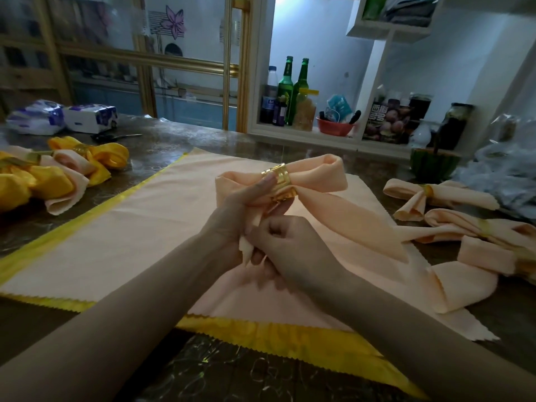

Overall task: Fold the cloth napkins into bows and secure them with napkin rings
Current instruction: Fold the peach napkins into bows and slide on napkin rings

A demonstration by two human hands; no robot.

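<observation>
peach napkin bow point(319, 175) gripped at its gold ring point(280, 182) by left hand point(243, 201) | tail point(246, 250) pinched by curled right hand point(285, 237) | bow held above flat cloth point(130, 227) | finished bows point(452, 195) laid right of flat cloth on table point(203, 146)

Dim room, gold-framed glass door point(185, 53), white wall shelf point(388, 30), dark table point(232, 372)

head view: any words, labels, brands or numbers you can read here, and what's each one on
No text here reads clearly.
Fruit-picture box: large white characters, too blurred to read.
Blue packet: white print, blurred.
Dark bottle: blue label, mark unreadable.
Green bottles: labels too small.
Tissue packs: blue print, blurred.
</observation>
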